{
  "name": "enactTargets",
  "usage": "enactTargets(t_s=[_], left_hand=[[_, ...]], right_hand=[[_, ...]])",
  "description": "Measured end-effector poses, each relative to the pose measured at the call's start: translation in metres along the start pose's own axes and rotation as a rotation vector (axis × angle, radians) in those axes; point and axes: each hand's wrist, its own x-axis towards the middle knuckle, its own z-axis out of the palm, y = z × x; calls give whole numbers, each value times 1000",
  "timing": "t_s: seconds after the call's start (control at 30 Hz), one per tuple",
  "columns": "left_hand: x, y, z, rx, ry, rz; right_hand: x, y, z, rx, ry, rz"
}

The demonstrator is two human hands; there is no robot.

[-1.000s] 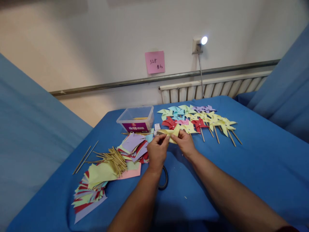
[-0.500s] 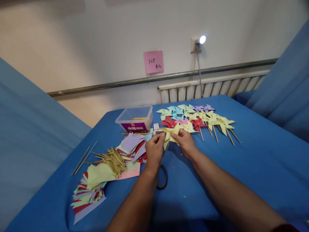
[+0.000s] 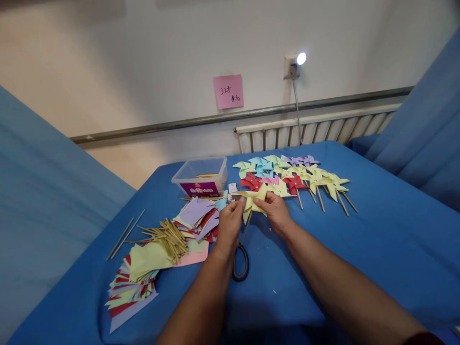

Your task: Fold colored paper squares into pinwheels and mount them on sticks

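A pink note on the wall bears handwriting in dark ink: the upper line begins with the digits "32" followed by one character, and the lower line holds further characters too small to read. A clear box on the blue table carries a purple label with a strip of yellow print, illegible at this size. A small white tag just beside the box shows dark marks that cannot be read.

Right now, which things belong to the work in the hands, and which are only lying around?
In use:
left hand
right hand
yellow pinwheel, pinched by both hands

Lying about:
finished pinwheels
scissors
bamboo sticks
paper squares
plastic box
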Motion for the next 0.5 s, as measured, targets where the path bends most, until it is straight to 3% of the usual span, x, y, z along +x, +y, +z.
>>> enactTargets(t_s=[0.27,0.5], left_hand=[[-1,1,3,-174,-61,-119],[-4,3,5,-280,-131,-153]], right_hand=[[-1,-3,0,-115,11,35],[-3,-3,-2,-143,-60,93]])
